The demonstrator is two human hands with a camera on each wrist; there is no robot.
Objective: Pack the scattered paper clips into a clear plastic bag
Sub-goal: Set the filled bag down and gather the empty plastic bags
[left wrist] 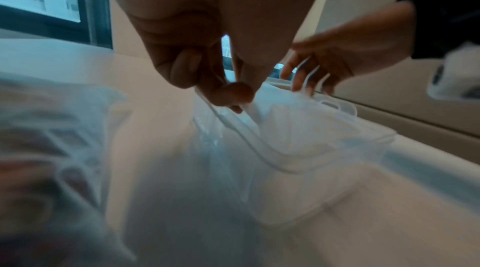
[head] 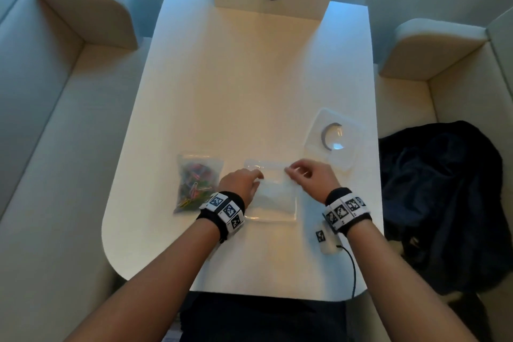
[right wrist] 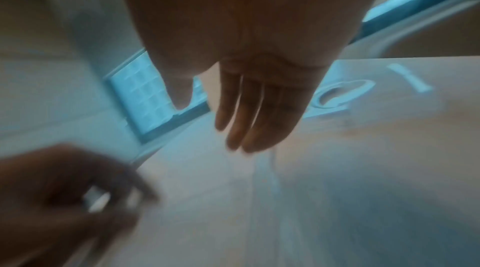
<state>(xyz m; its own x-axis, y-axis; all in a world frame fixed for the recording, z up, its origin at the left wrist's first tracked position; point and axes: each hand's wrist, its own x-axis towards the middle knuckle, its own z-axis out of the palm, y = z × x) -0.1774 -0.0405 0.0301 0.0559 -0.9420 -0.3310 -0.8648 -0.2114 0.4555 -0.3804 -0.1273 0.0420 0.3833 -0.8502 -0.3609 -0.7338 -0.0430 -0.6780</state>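
A clear bag (head: 197, 181) full of coloured paper clips lies on the white table (head: 249, 91), left of my hands; it shows as a blur (left wrist: 52, 138) in the left wrist view. An empty clear bag (head: 277, 193) lies over a shallow clear plastic box (head: 273, 218) in front of me. My left hand (head: 245, 180) pinches the empty bag's mouth edge (left wrist: 221, 115) between thumb and forefinger. My right hand (head: 304, 173) reaches down to the same mouth's right end, its fingers (right wrist: 246, 127) fairly straight and its thumb apart. I see no loose clips.
A clear lid (head: 333, 139) with a round part lies at the table's right edge. A small white tagged device (head: 326, 243) with a black cable sits near my right wrist. Dark cloth (head: 444, 203) lies on the right seat. Pale benches flank the table.
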